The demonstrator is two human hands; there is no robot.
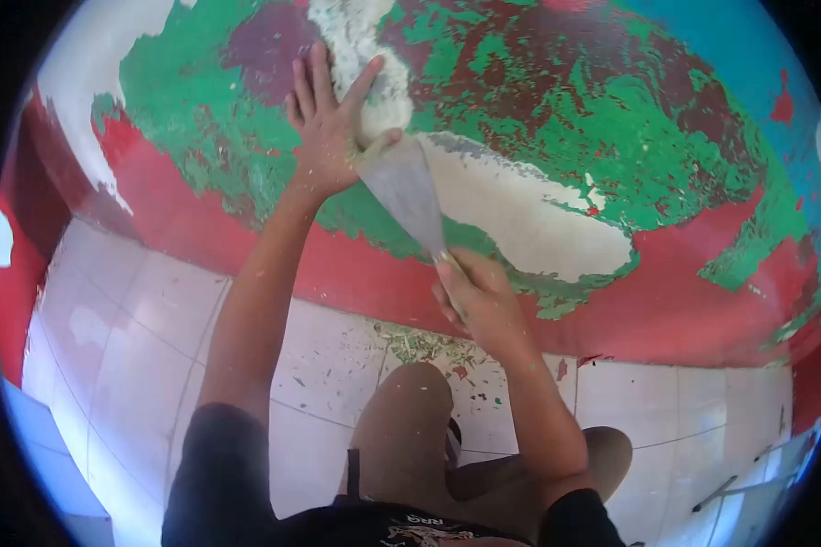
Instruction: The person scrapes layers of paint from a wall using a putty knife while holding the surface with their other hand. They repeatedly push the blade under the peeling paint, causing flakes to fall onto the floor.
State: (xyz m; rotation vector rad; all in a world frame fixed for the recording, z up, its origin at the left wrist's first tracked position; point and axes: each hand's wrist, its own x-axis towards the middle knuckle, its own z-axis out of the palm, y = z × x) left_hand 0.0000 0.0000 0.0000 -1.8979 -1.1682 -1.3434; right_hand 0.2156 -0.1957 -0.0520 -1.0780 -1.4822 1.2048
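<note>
My right hand [474,296] is wrapped round the handle of a paint scraper [401,187] with a wide, flat metal blade. The blade points up and left, its broad edge against the painted wall [556,118] at a bare whitish strip. Spread flat on the wall, my left hand [330,137] has its fingers apart and its thumb near the blade's left corner. Flaking green paint over maroon and red surrounds both hands. A large bare white patch [529,214] lies right of the blade.
Paint chips [420,346] lie scattered on the white tiled floor [324,360] at the wall's foot. My bent knee [410,392] is close to the wall. A thin dark object [716,492] lies on the floor at lower right.
</note>
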